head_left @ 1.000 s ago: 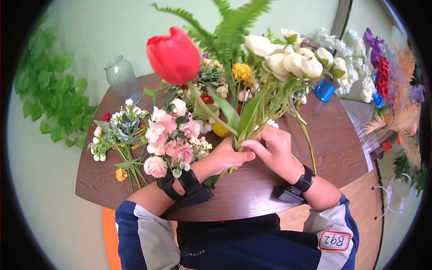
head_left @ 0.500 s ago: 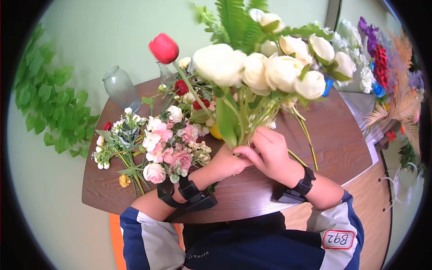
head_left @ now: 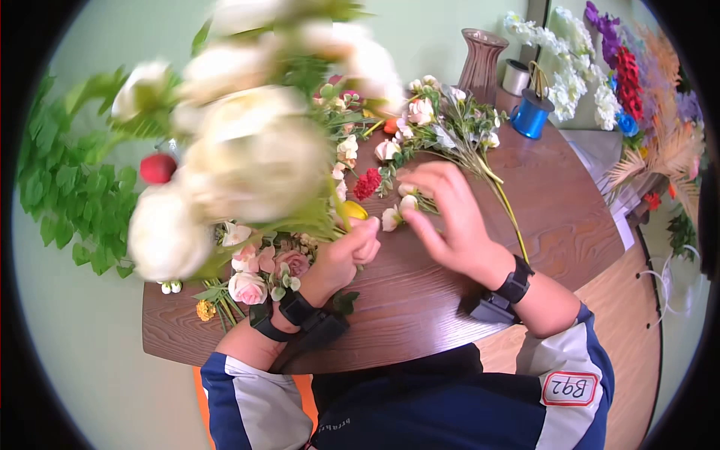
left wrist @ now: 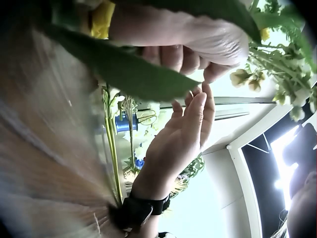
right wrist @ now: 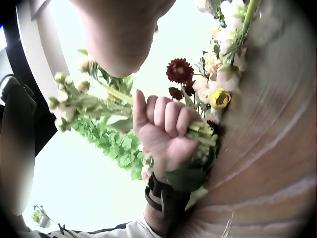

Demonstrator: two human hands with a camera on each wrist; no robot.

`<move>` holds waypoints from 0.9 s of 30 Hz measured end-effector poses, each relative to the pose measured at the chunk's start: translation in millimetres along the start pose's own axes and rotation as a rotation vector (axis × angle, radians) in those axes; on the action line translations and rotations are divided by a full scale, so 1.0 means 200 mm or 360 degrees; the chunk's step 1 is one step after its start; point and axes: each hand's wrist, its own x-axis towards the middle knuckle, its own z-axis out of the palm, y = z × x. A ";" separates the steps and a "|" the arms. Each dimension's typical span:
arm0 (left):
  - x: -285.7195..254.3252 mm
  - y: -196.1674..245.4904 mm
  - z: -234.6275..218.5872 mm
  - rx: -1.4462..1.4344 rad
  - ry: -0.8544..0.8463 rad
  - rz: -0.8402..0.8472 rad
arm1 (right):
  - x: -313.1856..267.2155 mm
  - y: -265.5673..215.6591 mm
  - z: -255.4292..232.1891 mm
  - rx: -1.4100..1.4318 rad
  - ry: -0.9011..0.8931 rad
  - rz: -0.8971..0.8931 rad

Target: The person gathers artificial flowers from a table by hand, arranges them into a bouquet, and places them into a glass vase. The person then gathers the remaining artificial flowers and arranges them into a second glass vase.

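My left hand (head_left: 346, 259) grips a bunch of flower stems in a fist over the table's left half. The bunch carries large white blooms (head_left: 255, 154), blurred and leaning left toward the camera, with a red tulip (head_left: 157, 169) at its far left. In the right wrist view, cut stem ends (right wrist: 202, 130) stick out below the curled fingers. To the right, my right hand (head_left: 461, 229) is raised off the bunch, fingers extended and thumb apart, holding nothing. Small white flowers (head_left: 397, 214) and a red carnation-like bloom (head_left: 367, 184) lie beyond its fingertips.
Pink roses and blossoms (head_left: 259, 274) lie at left on the wooden table (head_left: 420, 300). Long-stemmed flowers (head_left: 502, 202) lie right of centre. A pinkish glass vase (head_left: 481, 64) and blue spool (head_left: 531, 115) stand at the back. Green vines (head_left: 64, 176) hang left; more flowers (head_left: 637, 112) stand right.
The right hand has let go of the stems and opened. My left hand has moved left with the bunch, tilting its white blooms left and nearer the camera.
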 end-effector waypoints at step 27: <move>0.04 -0.07 -0.04 -0.0551 0.0018 -0.0061 | -0.02 0.46 -0.12 -0.0167 0.0589 0.0697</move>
